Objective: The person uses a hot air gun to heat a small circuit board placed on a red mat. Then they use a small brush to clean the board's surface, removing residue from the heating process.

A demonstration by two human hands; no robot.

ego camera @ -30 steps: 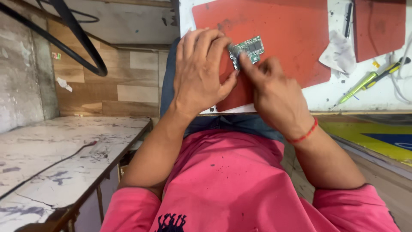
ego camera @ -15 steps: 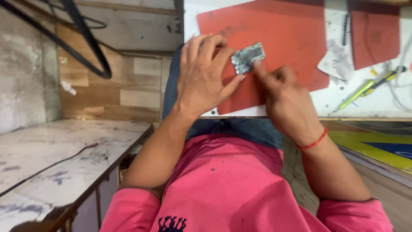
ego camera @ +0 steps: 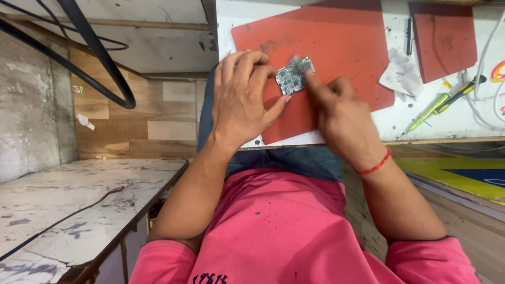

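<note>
Together, left hand [ego camera: 243, 100] and right hand [ego camera: 336, 108] (blurred) pinch the circuit board [ego camera: 294, 76].

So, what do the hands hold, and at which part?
A small circuit board: left hand grips its left edge; blurred right hand fingers touch its right side.

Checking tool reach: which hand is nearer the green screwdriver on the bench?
Right. The right hand sits on the red mat, just left of the green screwdriver, fingers on the small circuit board. The left hand is farther left, beyond the board.
</note>
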